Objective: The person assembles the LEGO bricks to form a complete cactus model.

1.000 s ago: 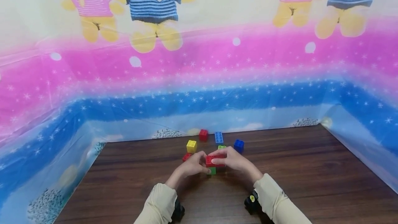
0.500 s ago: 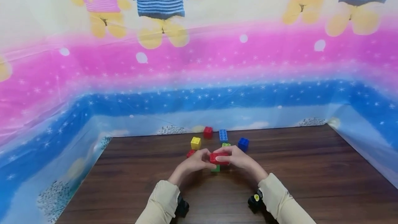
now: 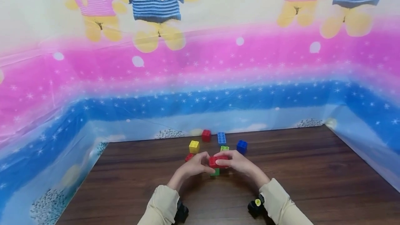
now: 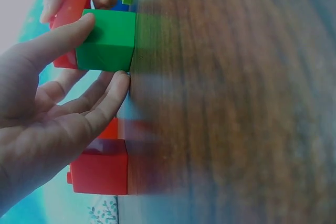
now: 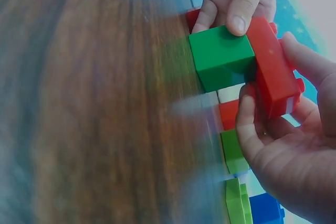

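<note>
Near the table's middle, in the head view, a long red toy brick sits across the top of a green toy brick. My left hand grips the green brick, with its thumb on one side and fingers on the other, as the left wrist view shows. From the right, my right hand holds the red brick between thumb and fingers. The right wrist view shows the red brick flush against the green block, its overhanging end in my right hand. The green brick's lower edge is right at the tabletop.
Behind the hands on the brown table stand a yellow brick, a red brick, a light blue brick, a lime brick and a dark blue brick. Another red brick lies beside my left hand.
The head view shifts slightly and comes back. Both hands stay on the stacked red and green bricks with almost no visible movement.
</note>
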`<state>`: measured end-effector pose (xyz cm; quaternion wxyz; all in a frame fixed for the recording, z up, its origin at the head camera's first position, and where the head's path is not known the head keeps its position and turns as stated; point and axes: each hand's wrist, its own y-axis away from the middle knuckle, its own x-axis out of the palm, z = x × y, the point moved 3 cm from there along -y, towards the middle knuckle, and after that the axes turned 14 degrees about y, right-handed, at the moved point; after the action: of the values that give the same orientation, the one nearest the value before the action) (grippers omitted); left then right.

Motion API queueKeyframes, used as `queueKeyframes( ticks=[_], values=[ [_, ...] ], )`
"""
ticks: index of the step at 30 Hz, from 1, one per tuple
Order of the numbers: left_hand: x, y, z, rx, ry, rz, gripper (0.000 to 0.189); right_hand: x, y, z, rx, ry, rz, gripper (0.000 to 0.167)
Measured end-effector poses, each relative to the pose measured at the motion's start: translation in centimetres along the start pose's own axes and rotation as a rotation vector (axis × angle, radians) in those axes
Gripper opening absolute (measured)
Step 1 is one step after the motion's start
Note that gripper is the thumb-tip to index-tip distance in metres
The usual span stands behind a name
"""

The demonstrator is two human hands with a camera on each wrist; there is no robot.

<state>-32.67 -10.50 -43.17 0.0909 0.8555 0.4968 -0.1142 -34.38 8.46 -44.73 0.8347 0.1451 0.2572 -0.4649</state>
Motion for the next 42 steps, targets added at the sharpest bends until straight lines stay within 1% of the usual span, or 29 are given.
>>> queueKeyframes(
  ticks=[2, 4, 8, 11, 17, 20, 23, 29, 33, 37, 42],
  values=[
    [0.0, 0.0, 0.0, -0.004, 0.0, 0.0, 0.028, -0.2, 0.1, -0.3, 0.011, 0.006, -0.013, 0.044],
    [0.0, 0.1, 0.0, 0.001, 0.004, 0.002, 0.028, -0.6, 0.2, -0.7, 0.028, 0.0, -0.044, 0.045],
    [0.0, 0.1, -0.1, 0.018, 0.026, 0.007, 0.027, -1.9, 0.2, -1.4, 0.069, -0.023, -0.162, 0.048],
    [-0.1, 0.1, -0.1, 0.024, 0.044, 0.005, 0.026, -2.6, 0.1, -1.7, 0.09, -0.034, -0.237, 0.047],
    [0.0, 0.0, 0.1, 0.024, 0.049, -0.001, 0.025, -2.7, 0.1, -2.3, 0.121, -0.041, -0.329, 0.04],
    [0.1, -0.1, 0.3, 0.027, 0.051, -0.008, 0.024, -2.7, 0.2, -2.3, 0.116, -0.023, -0.382, 0.037],
    [0.2, -0.2, 0.5, 0.029, 0.056, -0.014, 0.024, -2.7, 0.1, -2.3, 0.112, -0.009, -0.411, 0.036],
    [0.0, -0.3, 0.6, 0.017, 0.064, -0.003, 0.023, -2.5, -0.7, -2.5, 0.112, 0.019, -0.405, 0.038],
    [-0.3, -0.3, 0.7, -0.003, 0.08, 0.02, 0.025, -2.2, -1.1, -2.8, 0.133, 0.012, -0.391, 0.041],
    [-0.4, -0.4, 0.8, -0.009, 0.089, 0.034, 0.025, -2.1, -1.6, -2.8, 0.153, 0.011, -0.371, 0.043],
    [-0.3, -0.6, 0.7, -0.022, 0.106, 0.03, 0.025, -2.1, -2.3, -3.1, 0.181, 0.035, -0.342, 0.045]
  ],
)
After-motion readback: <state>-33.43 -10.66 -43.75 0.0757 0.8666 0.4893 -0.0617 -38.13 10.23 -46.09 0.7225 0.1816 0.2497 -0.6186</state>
